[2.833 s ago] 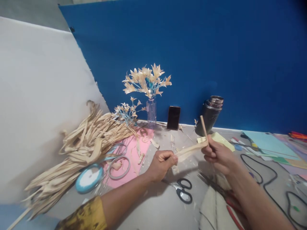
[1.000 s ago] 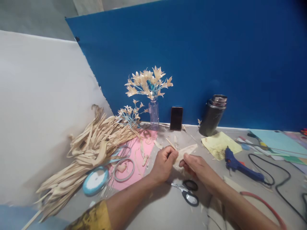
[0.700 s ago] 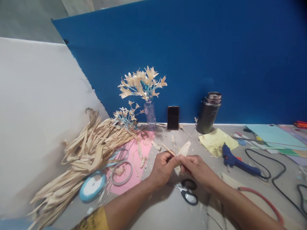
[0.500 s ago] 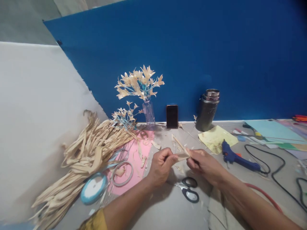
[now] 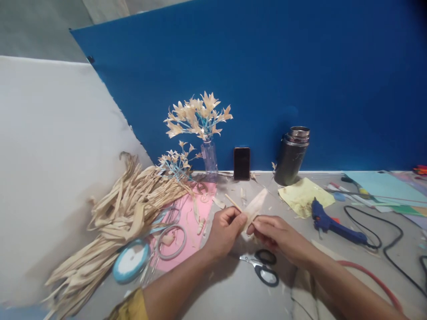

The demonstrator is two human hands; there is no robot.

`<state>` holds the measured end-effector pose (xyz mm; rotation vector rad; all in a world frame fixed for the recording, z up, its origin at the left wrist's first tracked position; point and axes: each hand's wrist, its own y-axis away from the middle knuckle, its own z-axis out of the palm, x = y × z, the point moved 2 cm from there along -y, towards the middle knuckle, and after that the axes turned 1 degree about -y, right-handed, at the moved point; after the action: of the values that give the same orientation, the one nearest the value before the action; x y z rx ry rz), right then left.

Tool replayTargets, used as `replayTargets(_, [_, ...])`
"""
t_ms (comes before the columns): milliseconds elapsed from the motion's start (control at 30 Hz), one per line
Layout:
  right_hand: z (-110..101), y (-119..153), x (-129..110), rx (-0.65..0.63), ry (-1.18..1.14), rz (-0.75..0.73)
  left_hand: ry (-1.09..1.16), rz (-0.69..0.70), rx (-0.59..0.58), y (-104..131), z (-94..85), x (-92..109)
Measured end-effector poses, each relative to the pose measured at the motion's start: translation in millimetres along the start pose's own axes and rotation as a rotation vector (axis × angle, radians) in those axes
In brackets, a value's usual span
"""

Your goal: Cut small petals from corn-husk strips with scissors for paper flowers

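A pale, pointed piece of dried husk (image 5: 256,203) stands up between my two hands, its tip facing away from me. My left hand (image 5: 224,232) pinches its left edge between thumb and fingers. A thin wooden stick (image 5: 232,201) slants out past the left fingertips and crosses the husk. My right hand (image 5: 279,233) is closed at the husk's lower right edge; its fingertips hide where the stick ends. Below the hands, black-handled scissors (image 5: 263,266) lie on the table with the blades pointing left.
A bundle of dried husks (image 5: 130,204), a blue ribbon spool (image 5: 131,261) and a grey tape ring (image 5: 171,242) lie left. Behind stand husk flowers (image 5: 200,113) in a bottle, a phone (image 5: 242,163) and a dark flask (image 5: 292,156). A blue glue gun (image 5: 336,225) lies right.
The husk has turned from lying flat between the hands to pointing up and away. The stick has swung to lean left, and my right hand has come closer to my left.
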<state>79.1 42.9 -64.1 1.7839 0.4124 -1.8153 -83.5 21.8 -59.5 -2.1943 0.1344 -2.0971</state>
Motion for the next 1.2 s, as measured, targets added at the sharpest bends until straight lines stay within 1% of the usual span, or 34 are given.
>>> replayTargets(67, [2,1,1,-0.017,0.081,-0.042,-0.003,-0.007,-0.017,0,1.0,1])
replayTargets(200, [1,-2,3,0.041,0.187,-0.075,-0.027,-0.001,-0.048,4,2.9,2])
replayTargets(300, [1,-5,4,0.066,0.22,-0.112,-0.044,0.03,-0.079,8,4.3,4])
replayTargets(400, [3,-4,3,0.034,0.154,-0.107,-0.093,0.118,-0.083,11,3.8,6])
replayTargets(533, [4,-1,-1,-0.078,-0.033,-0.082,-0.178,0.238,-0.091,12,2.6,9])
replayTargets(633, [2,1,-4,-0.138,-0.102,-0.067,-0.196,0.272,-0.103,11,2.4,11])
replayTargets(833, [-10,3,-11,-0.165,-0.143,-0.055,-0.25,0.298,-0.101,9,0.1,14])
replayTargets(967, [-29,0,-11,-0.144,-0.175,-0.03,-0.256,0.311,-0.122,9,-2.3,17])
replayTargets(1067, [-44,-5,-8,-0.065,-0.194,-0.015,-0.193,0.283,-0.097,7,-5.1,16])
replayTargets(1133, [-47,-8,-6,-0.007,-0.197,-0.006,-0.123,0.236,-0.066,6,-7.1,12])
replayTargets(1200, [-42,-8,-3,0.016,-0.163,-0.007,-0.065,0.181,-0.049,4,-7.9,9])
